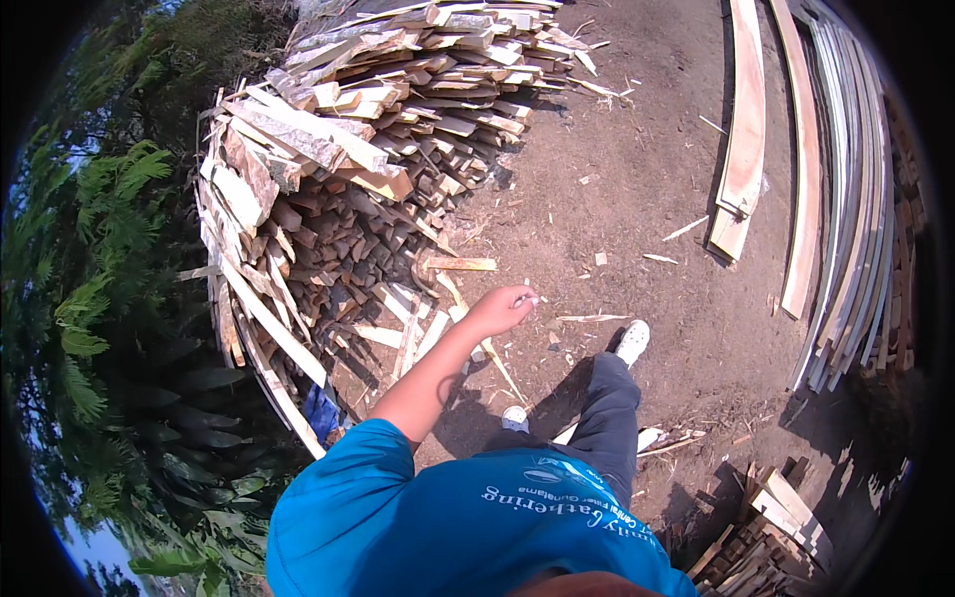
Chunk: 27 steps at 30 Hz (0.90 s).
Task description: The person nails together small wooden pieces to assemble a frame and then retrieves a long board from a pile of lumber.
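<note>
My left hand point(497, 312) reaches forward over the bare ground, its fingers curled closed. A small pale spot shows at the fingertips; whether it is a held thing I cannot make out. Nearest to the hand, a short piece of sawn wood point(461, 264) lies at the foot of a large stack of split wood point(398, 184). Loose slats point(408, 343) lie on the ground below my forearm. My right hand is not in view.
Long planks point(746, 119) lie on the dirt at the right, beside a bundle of long strips point(846, 199). Another wood pile point(771, 537) stands at lower right. Green plants point(109, 348) border the left. Wood scraps point(686, 227) litter the ground around my shoes.
</note>
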Motion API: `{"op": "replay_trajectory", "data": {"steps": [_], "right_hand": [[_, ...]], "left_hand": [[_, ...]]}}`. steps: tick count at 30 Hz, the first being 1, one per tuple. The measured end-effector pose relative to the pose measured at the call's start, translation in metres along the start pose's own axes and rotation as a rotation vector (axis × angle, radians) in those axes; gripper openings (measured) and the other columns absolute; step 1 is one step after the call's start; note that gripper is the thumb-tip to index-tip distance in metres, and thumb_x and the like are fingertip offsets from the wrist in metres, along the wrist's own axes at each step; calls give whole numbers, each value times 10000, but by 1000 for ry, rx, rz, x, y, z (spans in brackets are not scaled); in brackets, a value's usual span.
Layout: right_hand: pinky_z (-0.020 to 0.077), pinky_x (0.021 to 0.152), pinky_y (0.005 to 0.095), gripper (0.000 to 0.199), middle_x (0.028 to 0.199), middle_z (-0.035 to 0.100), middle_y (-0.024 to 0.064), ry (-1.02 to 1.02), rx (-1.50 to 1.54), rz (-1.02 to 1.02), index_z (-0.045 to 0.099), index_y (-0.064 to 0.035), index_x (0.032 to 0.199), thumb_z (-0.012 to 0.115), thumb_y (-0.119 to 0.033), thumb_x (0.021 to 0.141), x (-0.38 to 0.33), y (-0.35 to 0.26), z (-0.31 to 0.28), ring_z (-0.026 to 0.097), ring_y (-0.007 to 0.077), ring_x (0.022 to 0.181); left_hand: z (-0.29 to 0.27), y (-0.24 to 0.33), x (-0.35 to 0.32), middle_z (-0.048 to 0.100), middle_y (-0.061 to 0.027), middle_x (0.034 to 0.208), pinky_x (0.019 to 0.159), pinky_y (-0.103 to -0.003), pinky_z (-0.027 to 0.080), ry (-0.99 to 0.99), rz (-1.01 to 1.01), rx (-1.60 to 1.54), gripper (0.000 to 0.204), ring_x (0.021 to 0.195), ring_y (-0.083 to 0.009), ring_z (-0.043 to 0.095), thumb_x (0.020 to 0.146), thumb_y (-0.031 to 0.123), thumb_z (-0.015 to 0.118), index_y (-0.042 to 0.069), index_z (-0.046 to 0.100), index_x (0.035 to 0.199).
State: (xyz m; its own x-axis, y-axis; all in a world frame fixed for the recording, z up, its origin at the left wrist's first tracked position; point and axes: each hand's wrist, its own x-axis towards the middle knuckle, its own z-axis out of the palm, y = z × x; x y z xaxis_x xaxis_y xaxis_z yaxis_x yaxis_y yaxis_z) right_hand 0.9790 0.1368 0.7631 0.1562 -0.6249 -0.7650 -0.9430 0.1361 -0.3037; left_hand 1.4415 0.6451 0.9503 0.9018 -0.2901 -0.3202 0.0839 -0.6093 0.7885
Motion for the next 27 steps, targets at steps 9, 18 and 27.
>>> {"op": "replay_trajectory", "data": {"steps": [9,18,27], "right_hand": [[364,419,335,357,619,433,24,-54,304,-33,621,-8,1088,533,-325,949,110,-281,22,451,160,452],[287,333,287,359,572,347,-21,-261,160,-312,558,-43,1195,456,-340,1019,214,-713,-18,371,113,383],[311,324,313,262,559,417,-4,-190,-124,-313,517,-89,874,649,-303,947,146,-908,88,401,147,359]], "left_hand": [[-6,-43,116,694,-185,795,733,-485,517,-318,-308,407,387,792,-385,677,915,443,596,81,727,880],[-25,-45,53,725,-82,727,671,-369,529,-105,-811,-96,421,703,-206,699,915,444,614,73,755,774],[-67,-81,263,737,-145,993,778,-423,559,-459,-326,490,400,854,-296,723,899,434,644,79,739,1056]]}}
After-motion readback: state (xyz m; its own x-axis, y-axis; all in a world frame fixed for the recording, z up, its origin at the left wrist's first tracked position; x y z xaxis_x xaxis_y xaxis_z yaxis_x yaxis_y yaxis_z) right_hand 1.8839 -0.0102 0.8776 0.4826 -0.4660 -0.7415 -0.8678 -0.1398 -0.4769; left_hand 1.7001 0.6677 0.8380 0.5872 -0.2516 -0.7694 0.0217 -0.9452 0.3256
